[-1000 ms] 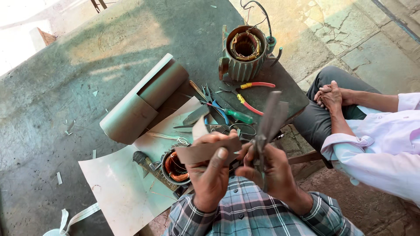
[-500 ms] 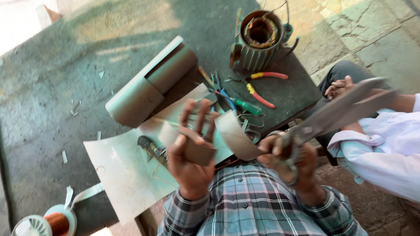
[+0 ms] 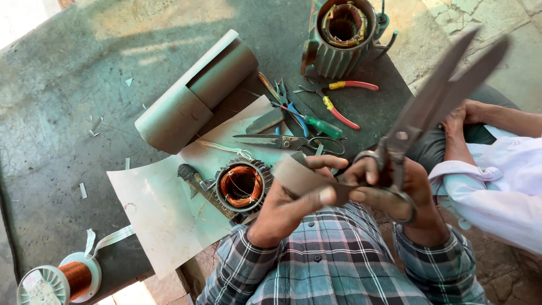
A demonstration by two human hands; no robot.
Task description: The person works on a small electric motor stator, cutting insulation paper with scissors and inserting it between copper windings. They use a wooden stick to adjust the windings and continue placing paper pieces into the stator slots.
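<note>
Head view: pliers point(image 3: 337, 99), scissors point(image 3: 288, 142), stator point(image 3: 241, 184) crowd table point(image 3: 51, 130).

A dark green, scuffed worktop point(image 3: 68, 113) carried everything. At its far edge stood a ribbed green motor housing point(image 3: 339, 39) with copper windings inside. Near the middle lay a rolled tube of grey-green insulating sheet point(image 3: 195, 93), and nearer, a flat sheet of pale grey paper point(image 3: 152, 209) bearing a small round stator wound with copper wire point(image 3: 241, 185). Right of the roll lay red-handled pliers point(image 3: 339, 99), a green-handled screwdriver point(image 3: 319, 125) and steel scissors point(image 3: 288, 141). A white spool of copper wire point(image 3: 62, 279) sat at the near left corner.
</note>
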